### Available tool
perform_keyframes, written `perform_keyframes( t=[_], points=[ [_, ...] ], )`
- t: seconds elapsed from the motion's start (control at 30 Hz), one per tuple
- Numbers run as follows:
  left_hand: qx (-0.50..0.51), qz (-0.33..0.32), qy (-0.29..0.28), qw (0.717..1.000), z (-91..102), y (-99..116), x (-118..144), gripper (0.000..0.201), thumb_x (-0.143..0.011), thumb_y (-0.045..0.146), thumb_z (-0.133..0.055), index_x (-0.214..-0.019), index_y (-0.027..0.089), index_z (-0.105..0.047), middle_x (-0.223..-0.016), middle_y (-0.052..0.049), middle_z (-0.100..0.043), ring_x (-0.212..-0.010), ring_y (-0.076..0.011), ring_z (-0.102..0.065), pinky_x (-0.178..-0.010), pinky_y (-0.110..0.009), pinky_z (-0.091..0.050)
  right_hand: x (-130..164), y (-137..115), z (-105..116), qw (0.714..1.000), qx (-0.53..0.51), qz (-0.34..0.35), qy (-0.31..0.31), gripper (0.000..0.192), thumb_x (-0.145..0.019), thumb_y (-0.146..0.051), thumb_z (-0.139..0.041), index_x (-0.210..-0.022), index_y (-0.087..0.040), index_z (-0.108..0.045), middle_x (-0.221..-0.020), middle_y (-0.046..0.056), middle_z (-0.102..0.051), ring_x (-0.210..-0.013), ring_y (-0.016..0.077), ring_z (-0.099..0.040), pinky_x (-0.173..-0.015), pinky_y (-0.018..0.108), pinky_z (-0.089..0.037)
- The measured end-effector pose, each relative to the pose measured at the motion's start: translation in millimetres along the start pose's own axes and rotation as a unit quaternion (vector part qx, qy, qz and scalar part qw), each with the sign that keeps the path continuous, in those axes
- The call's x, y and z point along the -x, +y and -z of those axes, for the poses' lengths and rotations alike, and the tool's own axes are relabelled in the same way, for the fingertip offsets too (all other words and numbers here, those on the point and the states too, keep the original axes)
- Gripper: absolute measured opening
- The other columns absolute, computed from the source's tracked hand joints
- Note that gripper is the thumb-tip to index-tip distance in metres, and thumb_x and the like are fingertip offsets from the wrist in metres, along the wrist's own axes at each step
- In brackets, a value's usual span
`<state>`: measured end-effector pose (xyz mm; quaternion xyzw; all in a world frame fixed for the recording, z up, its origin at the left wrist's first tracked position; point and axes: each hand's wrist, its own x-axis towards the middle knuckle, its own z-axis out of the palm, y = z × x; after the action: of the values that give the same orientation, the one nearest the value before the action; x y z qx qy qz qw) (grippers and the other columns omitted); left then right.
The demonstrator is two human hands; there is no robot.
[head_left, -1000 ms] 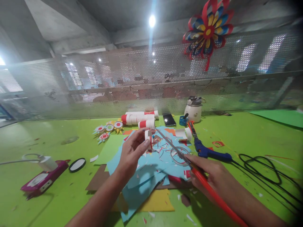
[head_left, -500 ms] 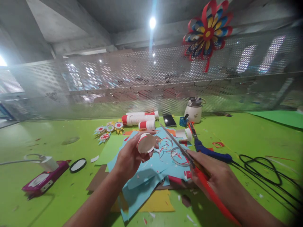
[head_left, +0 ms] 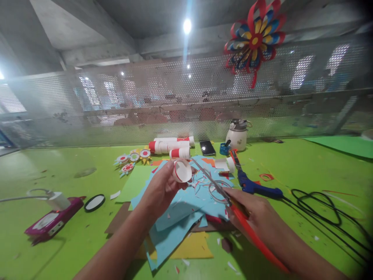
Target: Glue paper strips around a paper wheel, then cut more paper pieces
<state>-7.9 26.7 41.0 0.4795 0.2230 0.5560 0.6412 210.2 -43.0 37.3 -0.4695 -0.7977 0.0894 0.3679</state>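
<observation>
My left hand (head_left: 161, 189) is closed round a short, cut-down paper cup (head_left: 183, 172), white inside with a red line near the edge. Its round face is turned towards me. In my right hand (head_left: 247, 206) is a pair of scissors (head_left: 246, 222) with red handles; the grey blades point up and left, their tips just right of the cup and apart from it. Beneath both hands lie light blue paper sheets (head_left: 175, 221) strewn with thin paper rings and scraps.
Behind the sheets lie stacked paper cups (head_left: 170, 147), a phone (head_left: 207, 148) and a white bottle (head_left: 237, 136). A blue glue gun (head_left: 258, 187) with a looped black cable is at right. Small paper flowers (head_left: 127, 168) and a purple power strip (head_left: 55, 221) are at left.
My left hand has turned the cup piece, so its white inside and red edge line now show. The scissors have shifted slightly left with my right hand.
</observation>
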Motion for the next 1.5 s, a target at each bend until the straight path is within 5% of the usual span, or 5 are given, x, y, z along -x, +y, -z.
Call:
perform_keyframes(
  t=[0.43,0.7,0.9,1.07,1.5],
  points=[
    [0.137,0.088,0.006,0.987,2.9,6,-7,0.026,-0.092,0.033,-0.046,-0.099,0.011,-0.058,-0.085,-0.016,-0.069,-0.066,-0.0169,-0.063,-0.054,-0.022,-0.046,-1,19,-8,0.988,0.001,-0.110,-0.104,0.029,-0.086,-0.021,-0.050,-0.107,-0.019,-0.069,-0.080,0.004,-0.077,-0.057,0.0178,-0.068,-0.059,0.027,-0.052],
    [0.136,0.103,0.045,0.984,10.8,2,-14,0.025,-0.090,0.028,-0.047,-0.103,0.009,-0.058,-0.086,-0.016,-0.069,-0.068,-0.0194,-0.066,-0.056,-0.024,-0.049,-10,37,-13,0.973,0.151,-0.156,-0.082,0.039,-0.085,-0.022,-0.053,-0.123,-0.023,-0.063,-0.104,0.011,-0.075,-0.088,0.0283,-0.071,-0.070,0.033,-0.051],
    [0.048,0.133,0.052,0.989,25.8,-14,-22,0.030,-0.089,0.032,-0.049,-0.093,0.006,-0.064,-0.090,-0.019,-0.070,-0.071,-0.0183,-0.065,-0.057,-0.025,-0.049,-17,53,-18,0.959,0.196,-0.188,-0.084,0.038,-0.088,-0.030,-0.057,-0.123,-0.018,-0.062,-0.098,0.015,-0.075,-0.092,0.0328,-0.069,-0.075,0.039,-0.051],
    [-0.032,0.138,0.065,0.988,34.1,-26,-25,0.020,-0.083,0.028,-0.061,-0.090,0.010,-0.065,-0.082,-0.011,-0.069,-0.068,-0.0148,-0.063,-0.056,-0.023,-0.048,-24,60,-20,0.950,0.230,-0.188,-0.097,0.033,-0.093,-0.032,-0.056,-0.124,-0.019,-0.056,-0.119,0.009,-0.064,-0.100,0.0228,-0.064,-0.086,0.044,-0.052],
    [-0.278,-0.019,0.042,0.960,28.5,-39,-24,0.046,-0.060,0.020,-0.079,-0.104,0.016,-0.067,-0.087,-0.004,-0.065,-0.076,-0.0159,-0.058,-0.067,-0.027,-0.047,-13,67,-19,0.929,0.305,-0.190,-0.092,0.030,-0.093,-0.032,-0.056,-0.119,-0.018,-0.058,-0.115,0.008,-0.063,-0.094,0.0204,-0.064,-0.081,0.041,-0.054]
  ],
)
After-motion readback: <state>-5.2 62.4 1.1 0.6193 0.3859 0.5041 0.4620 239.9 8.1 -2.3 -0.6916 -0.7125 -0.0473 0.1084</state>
